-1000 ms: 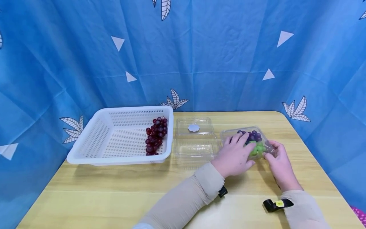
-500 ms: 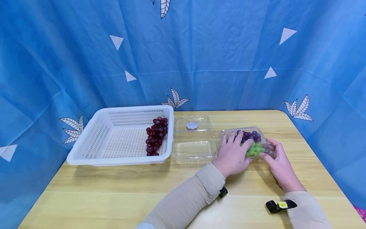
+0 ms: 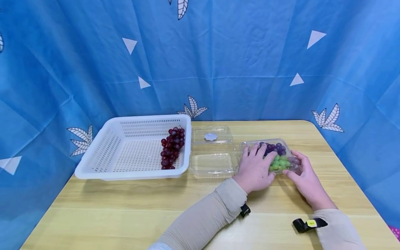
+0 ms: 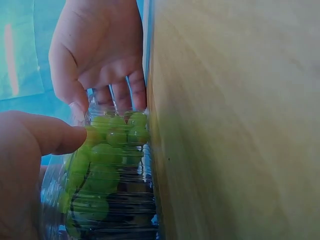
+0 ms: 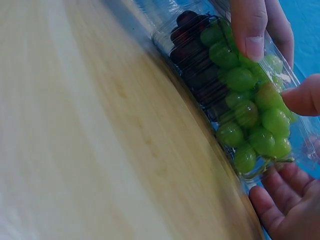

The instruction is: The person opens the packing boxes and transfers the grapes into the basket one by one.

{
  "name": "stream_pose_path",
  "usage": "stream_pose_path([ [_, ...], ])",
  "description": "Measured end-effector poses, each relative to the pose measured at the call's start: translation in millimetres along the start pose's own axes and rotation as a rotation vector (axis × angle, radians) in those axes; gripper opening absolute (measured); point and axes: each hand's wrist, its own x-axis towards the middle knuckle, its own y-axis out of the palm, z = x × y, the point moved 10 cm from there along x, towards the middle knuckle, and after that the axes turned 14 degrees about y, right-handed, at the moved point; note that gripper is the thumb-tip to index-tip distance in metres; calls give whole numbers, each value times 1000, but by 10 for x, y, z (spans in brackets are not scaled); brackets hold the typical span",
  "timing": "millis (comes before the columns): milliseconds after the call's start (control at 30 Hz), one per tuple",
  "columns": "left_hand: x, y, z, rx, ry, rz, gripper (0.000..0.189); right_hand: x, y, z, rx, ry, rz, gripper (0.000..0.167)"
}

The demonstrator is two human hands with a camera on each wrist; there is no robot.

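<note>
On the right of the table sits a clear plastic box (image 3: pixel 284 143) with green grapes (image 3: pixel 279 162) and dark purple grapes (image 3: pixel 276 148) showing through it. My left hand (image 3: pixel 254 170) rests across the box's left part, fingers spread over its top. My right hand (image 3: pixel 306 177) holds the right end, its thumb at the near top edge and its fingers around the end. In the right wrist view, the green grapes (image 5: pixel 250 110) lie close behind the clear wall, and the right hand's fingers (image 5: pixel 282 192) curve by the box's end.
An open clear container (image 3: pixel 214 163) stands left of the box, its raised lid bearing a pale scalloped label (image 3: pixel 210 136). Further left is a white slotted basket (image 3: pixel 134 174) with a bunch of red grapes (image 3: pixel 173 147). A blue curtain (image 3: pixel 243 69) hangs behind the table.
The box has turned slightly and settled flatter on the table. My right thumb has slid a little left along its near edge. The left hand has stayed nearly in place.
</note>
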Motion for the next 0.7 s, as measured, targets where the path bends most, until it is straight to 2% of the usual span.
stream_pose_path([
  [167, 12, 6, 6, 5, 3, -6, 71, 5, -7, 16, -10, 13, -23, 78],
  [400, 21, 16, 17, -4, 6, 15, 71, -16, -4, 64, -78, 16, -83, 77],
  [567, 9, -13, 13, -9, 10, 10, 72, -10, 30, 55, -6, 63, -55, 79],
  [700, 1, -28, 1, -7, 15, 5, 72, -7, 56, 56, 49, 70, -55, 77],
])
